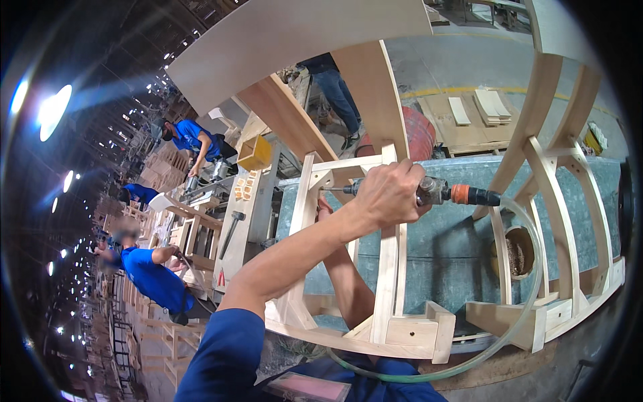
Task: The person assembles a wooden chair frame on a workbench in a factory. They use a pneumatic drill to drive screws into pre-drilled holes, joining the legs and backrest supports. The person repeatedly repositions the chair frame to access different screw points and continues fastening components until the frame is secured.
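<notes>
My left hand is closed around an air screwdriver, its back turned up. The tool lies level, with its thin bit pointing left at the inner corner of a pale wooden chair frame. From its orange and black rear end runs a clear hose. My right hand is on the same frame's left rail, close to the bit. Its fingers show only in part; my left forearm crosses over it and hides the rest. I cannot see whether the bit touches a screw.
A second wooden chair frame stands at right on the grey-green bench. Beside it is a round tub of small parts. A hammer lies on a side table at left. Co-workers in blue work farther left.
</notes>
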Demonstrator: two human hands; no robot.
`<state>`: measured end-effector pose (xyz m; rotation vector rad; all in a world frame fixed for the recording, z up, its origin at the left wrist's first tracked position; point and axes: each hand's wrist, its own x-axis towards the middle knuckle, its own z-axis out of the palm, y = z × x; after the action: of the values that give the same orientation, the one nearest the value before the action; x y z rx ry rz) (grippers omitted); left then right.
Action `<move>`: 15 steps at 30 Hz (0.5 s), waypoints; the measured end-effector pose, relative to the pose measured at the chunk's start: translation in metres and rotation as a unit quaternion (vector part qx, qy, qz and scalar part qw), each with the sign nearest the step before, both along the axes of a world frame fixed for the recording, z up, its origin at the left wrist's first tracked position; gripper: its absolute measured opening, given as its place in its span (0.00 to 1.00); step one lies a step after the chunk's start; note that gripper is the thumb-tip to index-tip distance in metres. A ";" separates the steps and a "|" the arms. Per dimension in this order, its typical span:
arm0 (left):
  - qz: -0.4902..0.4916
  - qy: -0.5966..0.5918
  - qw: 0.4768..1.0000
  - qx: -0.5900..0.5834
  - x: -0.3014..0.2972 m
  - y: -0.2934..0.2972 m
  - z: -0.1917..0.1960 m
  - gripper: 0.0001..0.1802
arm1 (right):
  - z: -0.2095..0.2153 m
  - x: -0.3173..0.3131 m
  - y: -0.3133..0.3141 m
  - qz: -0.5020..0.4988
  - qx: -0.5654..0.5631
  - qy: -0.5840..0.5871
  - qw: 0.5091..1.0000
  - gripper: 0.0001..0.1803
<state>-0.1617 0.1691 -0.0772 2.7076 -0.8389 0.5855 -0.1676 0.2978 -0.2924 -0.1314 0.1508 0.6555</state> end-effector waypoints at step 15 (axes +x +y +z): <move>-0.010 -0.011 1.000 -0.006 0.003 0.003 -0.001 0.21 | -0.008 0.010 -0.004 0.008 -0.023 0.003 1.000 0.10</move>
<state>-0.1583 0.1719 -0.0781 2.6840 -0.8626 0.6145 -0.1573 0.2934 -0.3002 -0.1750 0.1703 0.6682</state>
